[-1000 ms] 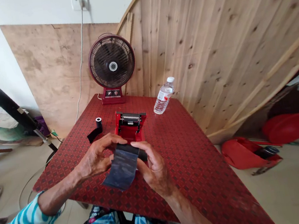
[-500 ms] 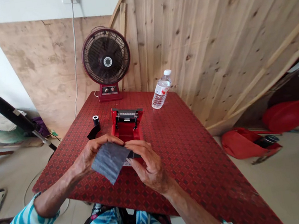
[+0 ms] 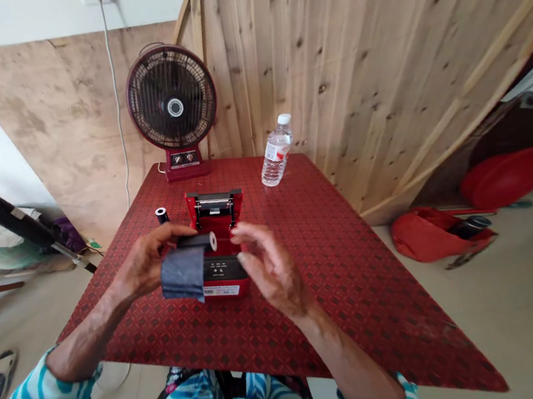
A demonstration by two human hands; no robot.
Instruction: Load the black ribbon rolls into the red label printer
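My left hand (image 3: 144, 263) grips a black ribbon roll (image 3: 193, 242) at its left end. The roll lies sideways, its pale core facing right, and a dark grey loose end (image 3: 183, 276) hangs from it toward me. My right hand (image 3: 275, 272) is just right of the roll, thumb and fingers apart, with nothing in it. Below and behind the roll stands a small red printer (image 3: 242, 287), its lid (image 3: 215, 202) raised and its bay partly hidden by the roll and my left hand. A second black roll (image 3: 162, 215) stands upright beyond my left hand.
The table (image 3: 342, 295) has a red patterned cover. A dark red fan (image 3: 174, 108) stands at its back edge, a water bottle (image 3: 277, 150) to the right of that. A wooden board wall (image 3: 351, 64) rises behind. On the floor at right lies a red bag (image 3: 424, 235).
My right hand has let go of the ribbon and moved right, its fingers opening. The roll in my left hand has turned so its core end shows. The view has shifted slightly.
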